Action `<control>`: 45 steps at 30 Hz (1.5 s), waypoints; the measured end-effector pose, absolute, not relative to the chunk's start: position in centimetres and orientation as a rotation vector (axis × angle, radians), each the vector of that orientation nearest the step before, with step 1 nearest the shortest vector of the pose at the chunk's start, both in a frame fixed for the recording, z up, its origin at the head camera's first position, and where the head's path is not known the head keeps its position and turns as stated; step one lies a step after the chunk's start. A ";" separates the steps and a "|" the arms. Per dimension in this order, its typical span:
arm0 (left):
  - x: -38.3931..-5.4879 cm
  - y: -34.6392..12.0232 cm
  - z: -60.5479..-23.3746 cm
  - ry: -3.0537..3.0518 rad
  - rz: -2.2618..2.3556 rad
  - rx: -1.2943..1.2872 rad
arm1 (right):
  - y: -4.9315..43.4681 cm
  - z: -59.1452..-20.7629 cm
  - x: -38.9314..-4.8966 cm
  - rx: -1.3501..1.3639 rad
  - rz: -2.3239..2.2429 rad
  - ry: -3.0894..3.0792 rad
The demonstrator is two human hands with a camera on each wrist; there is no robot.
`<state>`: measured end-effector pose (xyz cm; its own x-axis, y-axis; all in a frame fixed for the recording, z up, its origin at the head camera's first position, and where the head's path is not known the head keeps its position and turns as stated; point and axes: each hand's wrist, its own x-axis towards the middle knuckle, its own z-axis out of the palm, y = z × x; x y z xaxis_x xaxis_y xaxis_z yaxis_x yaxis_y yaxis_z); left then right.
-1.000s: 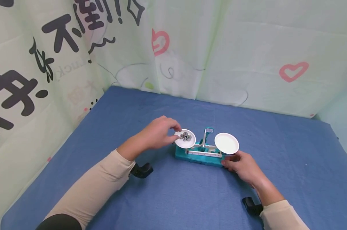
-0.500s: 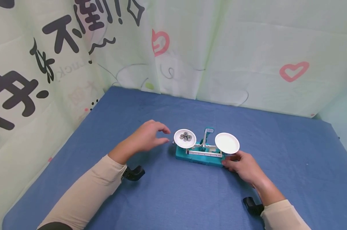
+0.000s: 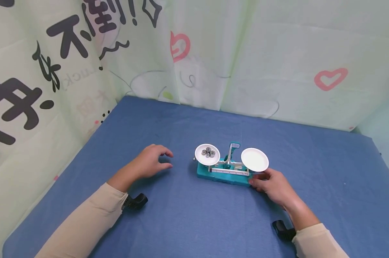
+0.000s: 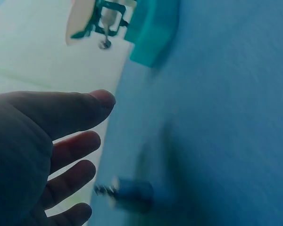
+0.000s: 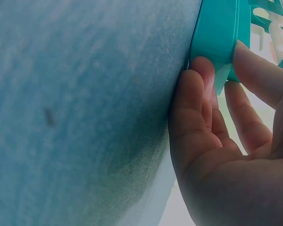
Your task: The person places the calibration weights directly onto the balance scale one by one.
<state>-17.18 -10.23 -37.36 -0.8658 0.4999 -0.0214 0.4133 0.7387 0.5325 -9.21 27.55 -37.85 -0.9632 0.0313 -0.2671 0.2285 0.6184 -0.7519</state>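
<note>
A small teal balance scale (image 3: pixel 221 177) stands on the blue-covered table. Several small silvery metal pieces (image 3: pixel 208 153), too small to identify, sit together in its left white pan (image 3: pixel 199 160). The right white pan (image 3: pixel 254 159) holds nothing. My right hand (image 3: pixel 273 186) grips the right end of the base, thumb and fingertips against the teal edge (image 5: pixel 221 37). Left of the scale, my left hand (image 3: pixel 150 161) hovers apart from it, thumb and fingers spread loosely around nothing. In the left wrist view, a blurred bluish cylinder shape (image 4: pixel 134 194) shows beyond the fingers; its kind is unclear.
A blue cloth (image 3: pixel 188 218) covers the table. Behind and to the left hangs a pale printed curtain (image 3: pixel 278 53), meeting the table's far edge. A black device (image 3: pixel 136 201) is strapped at the left wrist, another black device (image 3: pixel 283 231) at the right.
My left hand has drawn back from the left pan, moving left and slightly toward the body. The metal pieces stay in the pan. My right hand keeps its hold on the base.
</note>
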 end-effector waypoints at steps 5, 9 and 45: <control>-17.0 -11.7 -38.5 2.791 0.805 0.715 | 27.6 -37.8 -9.2 0.203 -1.269 2.615; -17.1 -12.2 -39.1 2.791 0.816 0.718 | 27.7 -37.9 -9.2 0.213 -1.267 2.616; -16.5 -13.6 -39.6 2.770 0.880 0.602 | 27.5 -37.9 -9.1 0.215 -1.281 2.606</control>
<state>-16.48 -13.63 -39.60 -0.9033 0.4271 -0.0417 0.3248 0.7439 0.5841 -9.14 27.55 -37.86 -0.9629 0.0301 -0.2682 0.2307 0.6071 -0.7604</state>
